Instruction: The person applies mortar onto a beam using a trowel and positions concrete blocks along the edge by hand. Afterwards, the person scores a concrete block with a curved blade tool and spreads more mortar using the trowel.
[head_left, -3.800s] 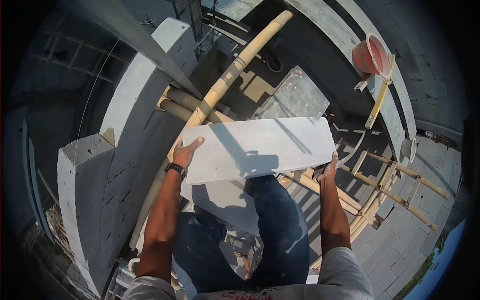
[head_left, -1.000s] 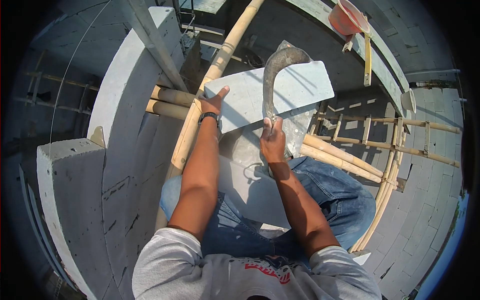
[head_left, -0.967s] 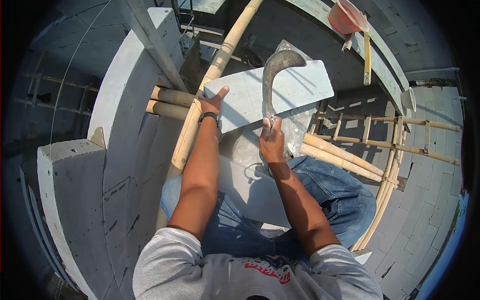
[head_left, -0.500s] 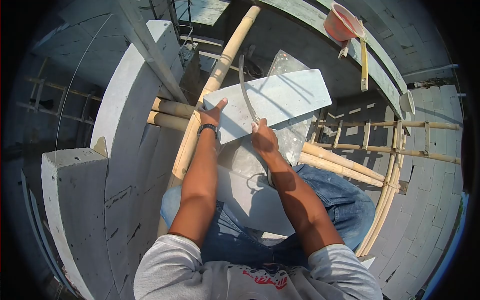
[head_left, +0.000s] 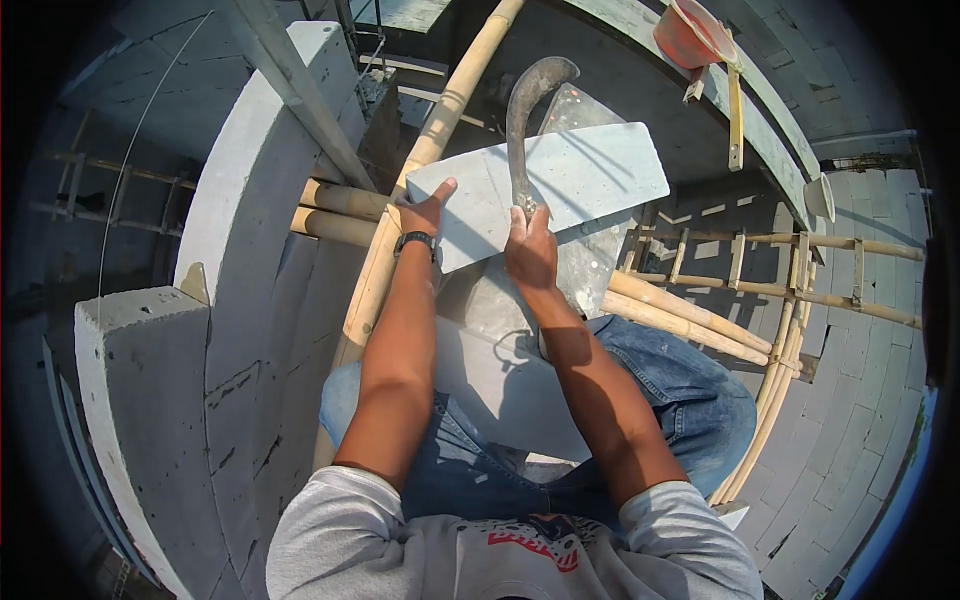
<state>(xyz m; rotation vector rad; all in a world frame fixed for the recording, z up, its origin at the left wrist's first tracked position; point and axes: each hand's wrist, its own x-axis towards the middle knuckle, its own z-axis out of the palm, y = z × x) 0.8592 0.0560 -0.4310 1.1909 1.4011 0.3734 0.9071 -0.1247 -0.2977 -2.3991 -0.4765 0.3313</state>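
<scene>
A pale grey lightweight concrete block point(head_left: 595, 180) lies at a slant in front of me, resting on a speckled grey board point(head_left: 597, 265). My left hand point(head_left: 424, 214), with a black watch at the wrist, grips the block's left end, thumb on top and fingers hidden behind. My right hand point(head_left: 531, 250) is closed round the lower end of a billhook point(head_left: 518, 130) with a dark, curved blade. The blade stands over the block, its hooked tip beyond the far edge. Whether it touches the block I cannot tell. Another pale block point(head_left: 490, 385) lies between my legs.
To my left rises a block wall point(head_left: 240, 190) with a stepped top. Bamboo poles point(head_left: 440, 130) run beside and below me. A reddish bucket point(head_left: 690, 35) and a yellow level point(head_left: 736, 120) are at the upper right. A bamboo ladder point(head_left: 735, 262) stands beyond a drop at right.
The billhook has turned in my right hand, so its broad curved side now shows instead of its thin edge. My left hand keeps its hold on the block.
</scene>
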